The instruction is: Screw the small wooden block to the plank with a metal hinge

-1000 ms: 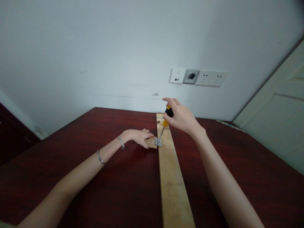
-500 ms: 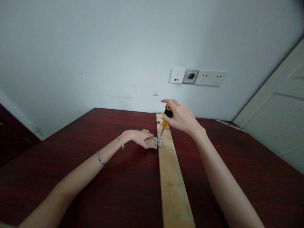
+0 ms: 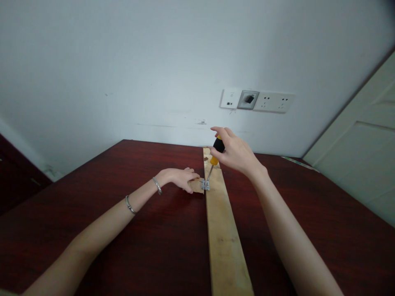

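Note:
My right hand (image 3: 236, 150) grips a black and yellow screwdriver (image 3: 219, 145) by its handle, fingers around the top. Its shaft slants down to a small metal hinge (image 3: 205, 184), the tip at the hinge's right leaf. That leaf lies on a long wooden plank (image 3: 224, 230); the left leaf lies on a short wooden piece (image 3: 196, 186) butted against the plank's left edge. My left hand (image 3: 183, 179) is closed over the short piece's left end, thumb at the near side. Any screw under the tip is too small to make out.
The plank runs across a dark red wooden table (image 3: 148, 230) toward a pale wall (image 3: 138, 74). Wall sockets (image 3: 270, 102) sit above the table's far edge. A thin strip (image 3: 299, 163) lies at the far right, near a white panelled door (image 3: 364, 144).
My right hand's fingers have shifted slightly upward around the screwdriver handle, and the handle has turned a little. My left hand, the short piece and the plank stay in place.

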The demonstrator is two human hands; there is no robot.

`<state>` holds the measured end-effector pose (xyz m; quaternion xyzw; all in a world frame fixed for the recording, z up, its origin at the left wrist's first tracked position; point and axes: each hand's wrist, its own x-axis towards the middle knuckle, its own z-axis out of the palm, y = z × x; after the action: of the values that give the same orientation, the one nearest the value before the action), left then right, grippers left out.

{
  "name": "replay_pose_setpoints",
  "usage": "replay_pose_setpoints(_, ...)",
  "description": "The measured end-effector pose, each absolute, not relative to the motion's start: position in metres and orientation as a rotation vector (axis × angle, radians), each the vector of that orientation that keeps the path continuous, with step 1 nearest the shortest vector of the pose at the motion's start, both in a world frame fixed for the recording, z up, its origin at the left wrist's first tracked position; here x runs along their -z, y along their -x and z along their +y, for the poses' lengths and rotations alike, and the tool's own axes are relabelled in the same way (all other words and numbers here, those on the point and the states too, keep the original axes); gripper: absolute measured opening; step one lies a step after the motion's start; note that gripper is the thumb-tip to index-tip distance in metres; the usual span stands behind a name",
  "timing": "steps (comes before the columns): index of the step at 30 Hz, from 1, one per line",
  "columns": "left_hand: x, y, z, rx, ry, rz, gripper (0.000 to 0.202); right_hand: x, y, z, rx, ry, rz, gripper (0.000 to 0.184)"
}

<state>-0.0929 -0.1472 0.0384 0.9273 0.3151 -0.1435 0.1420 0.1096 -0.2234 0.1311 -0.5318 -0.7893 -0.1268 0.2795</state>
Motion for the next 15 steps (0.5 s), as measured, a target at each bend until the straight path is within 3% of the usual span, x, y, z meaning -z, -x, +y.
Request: replay_pose_setpoints(15,-0.0419,0.0917,-0.1507,0.454,-2.663,0.934,0.088,-0.1310,-0.1096,-0.2228,0.301,1.425,-2.133,0.052)
